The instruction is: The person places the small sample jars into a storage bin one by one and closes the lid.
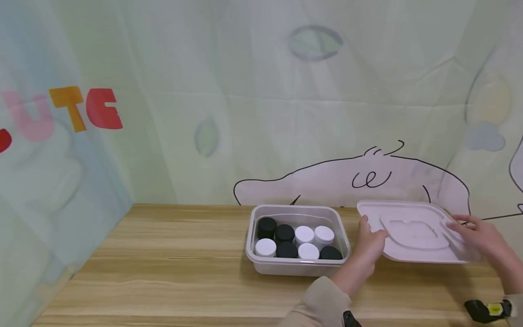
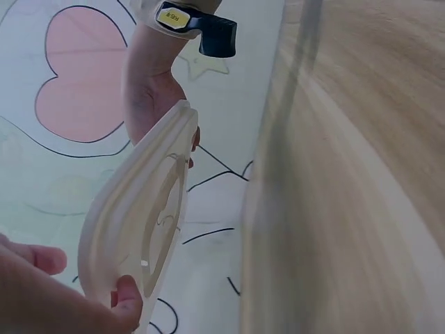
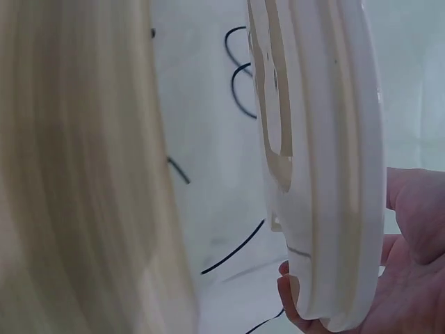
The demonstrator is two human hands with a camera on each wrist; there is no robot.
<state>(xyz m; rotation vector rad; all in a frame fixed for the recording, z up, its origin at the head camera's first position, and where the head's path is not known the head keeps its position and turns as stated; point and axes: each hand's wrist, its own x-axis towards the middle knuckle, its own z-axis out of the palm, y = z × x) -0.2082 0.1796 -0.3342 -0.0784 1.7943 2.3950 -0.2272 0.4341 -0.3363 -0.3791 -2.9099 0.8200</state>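
Observation:
Both hands hold a white plastic lid (image 1: 416, 234) by its opposite ends, to the right of a rectangular box (image 1: 296, 268). My left hand (image 1: 367, 243) grips the lid's left end, thumb on its top face. At the right end, my right hand (image 1: 480, 236) pinches the rim. From the left wrist, the lid (image 2: 132, 202) appears edge-on, raised off the wooden table. The right wrist view shows fingers (image 3: 288, 306) curled round the lid's end. Inside the uncovered box stand several black caps (image 1: 284, 232) and white caps (image 1: 304, 235); what lies under the caps is hidden.
The wooden table (image 1: 163, 254) runs back to a printed cloth (image 1: 175, 150) hanging behind it. Another cloth side (image 1: 49, 218) drops along the table's left edge. A dark device with a yellow label (image 1: 488, 310) is strapped to the right wrist.

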